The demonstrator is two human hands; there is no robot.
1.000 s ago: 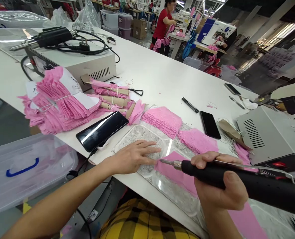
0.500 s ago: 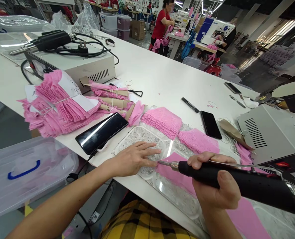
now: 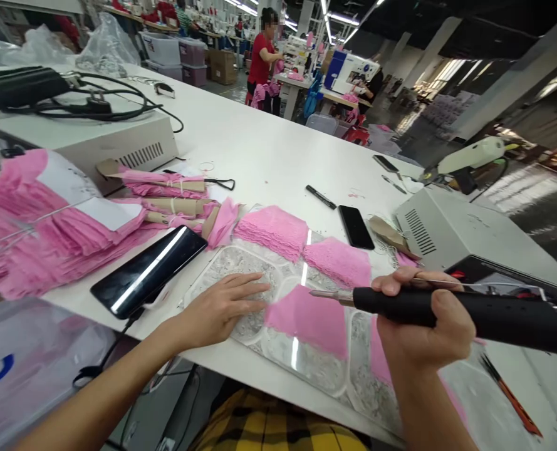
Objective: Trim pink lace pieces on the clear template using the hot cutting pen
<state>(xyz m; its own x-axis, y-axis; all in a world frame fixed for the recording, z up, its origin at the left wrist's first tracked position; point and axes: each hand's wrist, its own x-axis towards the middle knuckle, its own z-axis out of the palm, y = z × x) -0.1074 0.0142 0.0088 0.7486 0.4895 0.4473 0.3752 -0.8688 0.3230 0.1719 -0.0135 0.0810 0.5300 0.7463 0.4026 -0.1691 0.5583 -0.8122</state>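
Note:
My right hand (image 3: pixel 426 319) is wrapped round a black handheld power tool (image 3: pixel 400 307) with a slim metal tip. The tip points left, over the far edge of a flat pink fabric piece (image 3: pixel 311 319); I cannot tell whether it touches. My left hand (image 3: pixel 224 310) lies with outstretched fingers on a clear patterned plastic sheet (image 3: pixel 240 263), fingertips by the fabric's left corner. Beyond the hands are two pink lace fabric stacks, one on the left (image 3: pixel 273 230) and one on the right (image 3: pixel 339 260). More pink fabric (image 3: pixel 379 357) is partly behind my right wrist.
A large black phone (image 3: pixel 149 269) and tied pink bundles (image 3: pixel 62 219) are at left. A smaller phone (image 3: pixel 356 227) and a marker (image 3: pixel 320 196) lie farther back. Vented boxes stand left (image 3: pixel 137 147) and right (image 3: pixel 452 232). Tweezers (image 3: pixel 510 398) lie front right. A person works in the background.
The tool's tip has moved away from my left fingertips, back to the right over the fabric. My left hand stays spread on the sheet. The camera view has turned to the right.

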